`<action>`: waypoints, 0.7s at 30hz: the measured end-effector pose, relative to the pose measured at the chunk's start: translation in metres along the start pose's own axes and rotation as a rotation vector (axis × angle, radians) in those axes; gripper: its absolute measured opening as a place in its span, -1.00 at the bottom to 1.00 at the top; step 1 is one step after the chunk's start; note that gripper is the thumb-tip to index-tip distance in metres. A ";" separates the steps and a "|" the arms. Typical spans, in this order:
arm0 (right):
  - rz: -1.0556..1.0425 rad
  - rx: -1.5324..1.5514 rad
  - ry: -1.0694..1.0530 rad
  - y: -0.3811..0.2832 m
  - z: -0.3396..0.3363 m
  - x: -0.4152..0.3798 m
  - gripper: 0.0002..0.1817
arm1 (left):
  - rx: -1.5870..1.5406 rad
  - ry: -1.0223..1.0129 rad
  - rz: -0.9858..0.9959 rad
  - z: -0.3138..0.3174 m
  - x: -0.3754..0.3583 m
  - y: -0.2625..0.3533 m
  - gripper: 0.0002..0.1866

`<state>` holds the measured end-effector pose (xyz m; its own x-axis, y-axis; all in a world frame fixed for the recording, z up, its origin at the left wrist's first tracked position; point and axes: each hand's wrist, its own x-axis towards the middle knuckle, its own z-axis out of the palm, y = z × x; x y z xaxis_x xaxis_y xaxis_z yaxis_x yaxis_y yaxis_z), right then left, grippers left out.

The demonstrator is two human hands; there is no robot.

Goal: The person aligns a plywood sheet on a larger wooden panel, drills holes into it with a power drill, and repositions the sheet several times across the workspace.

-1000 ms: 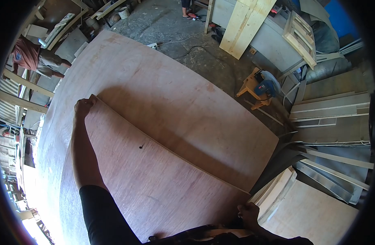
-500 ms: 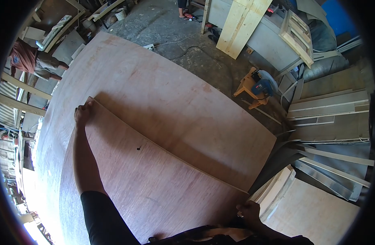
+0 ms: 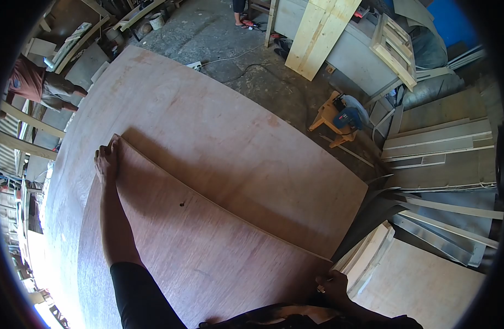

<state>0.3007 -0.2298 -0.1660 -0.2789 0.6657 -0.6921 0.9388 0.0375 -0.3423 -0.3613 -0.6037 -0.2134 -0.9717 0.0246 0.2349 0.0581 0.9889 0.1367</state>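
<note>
A reddish plywood sheet (image 3: pixel 208 247) is in front of me, its far edge raised and casting a shadow on a larger plywood sheet (image 3: pixel 230 131) beneath. A small dark hole or knot shows in its face. My left hand (image 3: pixel 106 160) is closed over the sheet's far left corner, fingers curled across the edge. Low on the right, my right hand (image 3: pixel 334 284) is closed at the sheet's near right corner; its fingers are partly in shadow.
A blue circular saw (image 3: pixel 349 118) rests on a small wooden stool (image 3: pixel 329 116). Stacked boards (image 3: pixel 438 142) lie at the right, with a pale panel (image 3: pixel 422 274) below them. Another person (image 3: pixel 35 82) is at the left edge; a further person's leg (image 3: pixel 238 13) shows at the top.
My left hand and the corner it holds have shifted slightly left and down in view. The whole view has drifted a little. My right hand stays about where it was.
</note>
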 end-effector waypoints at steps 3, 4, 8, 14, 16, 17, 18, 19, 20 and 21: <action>0.035 0.043 -0.023 -0.001 -0.002 -0.001 -0.56 | 0.041 -0.078 -0.136 -0.014 -0.004 0.019 -0.34; 0.039 0.052 -0.029 -0.008 -0.004 -0.004 -0.64 | 0.037 -0.074 -0.143 -0.019 -0.004 0.024 -0.34; 0.062 -0.017 -0.095 -0.005 -0.008 0.002 -0.61 | 0.087 -0.104 -0.164 -0.013 -0.002 0.022 -0.31; 0.118 0.179 -0.167 -0.038 -0.011 -0.010 -0.79 | 0.133 0.227 -0.072 -0.008 -0.023 0.016 -0.45; 0.000 0.145 -0.132 -0.002 0.003 0.004 -0.79 | 0.021 0.301 -0.068 -0.034 -0.069 0.053 -0.50; -0.120 0.148 -0.063 0.011 0.006 0.009 -0.77 | -0.074 0.337 -0.028 -0.048 -0.098 0.066 -0.52; -0.116 0.130 -0.075 -0.001 0.001 0.001 -0.77 | -0.168 0.298 0.023 -0.058 -0.133 0.071 -0.55; -0.014 0.231 -0.105 -0.026 -0.001 -0.007 -0.79 | -0.265 0.264 0.073 -0.071 -0.172 0.076 -0.57; 0.091 0.327 -0.133 -0.038 -0.005 -0.015 -0.80 | -0.333 0.188 0.101 -0.087 -0.217 0.086 -0.60; 0.082 0.302 -0.139 -0.030 -0.005 -0.011 -0.80 | -0.468 0.162 0.194 -0.081 -0.264 0.084 -0.60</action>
<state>0.2761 -0.2345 -0.1454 -0.2496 0.5489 -0.7978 0.8628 -0.2479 -0.4406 -0.0811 -0.5393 -0.1859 -0.8876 0.1408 0.4387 0.3648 0.7963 0.4825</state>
